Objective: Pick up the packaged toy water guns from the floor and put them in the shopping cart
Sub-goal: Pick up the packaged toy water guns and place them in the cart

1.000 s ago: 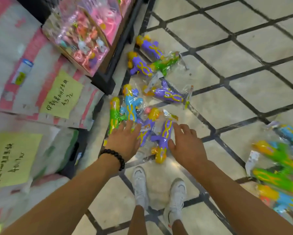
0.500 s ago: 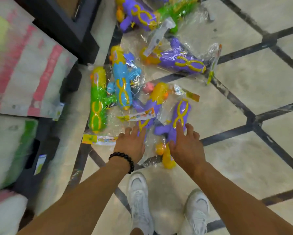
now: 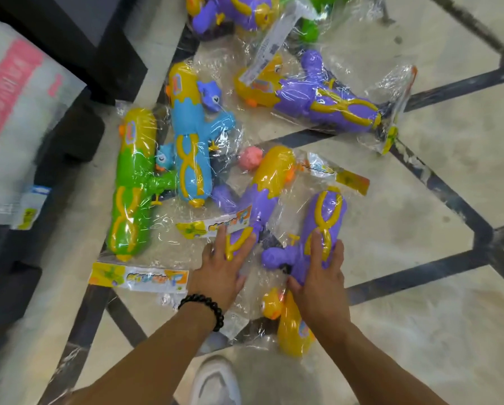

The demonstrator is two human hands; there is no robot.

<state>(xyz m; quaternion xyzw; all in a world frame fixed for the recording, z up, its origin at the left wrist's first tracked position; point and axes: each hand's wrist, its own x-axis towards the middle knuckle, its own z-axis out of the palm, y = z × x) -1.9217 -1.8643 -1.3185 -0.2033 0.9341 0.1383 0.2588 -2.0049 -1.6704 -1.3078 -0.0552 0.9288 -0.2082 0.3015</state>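
Observation:
Several packaged toy water guns in clear bags lie on the tiled floor. My left hand [image 3: 221, 270] is laid over the barrel end of a purple and yellow gun [image 3: 266, 182], fingers spread on the bag and thumb at its right side. My right hand [image 3: 318, 283] closes around the body of a second purple gun [image 3: 329, 211], whose yellow tank [image 3: 291, 328] points toward me. Both guns still rest on the floor. A green gun [image 3: 131, 185] and a blue gun [image 3: 192, 141] lie just left of them. The shopping cart is out of view.
Another purple gun [image 3: 318, 95] lies further out, with more guns [image 3: 224, 13] at the top edge. A black shelf base [image 3: 98, 39] and stacked cartons [image 3: 14, 106] stand along the left. My white shoe [image 3: 215, 381] is below my hands.
I have bent lower, so the guns look larger. Both hands have slid forward onto the two purple guns, and my right hand has wrapped around its gun.

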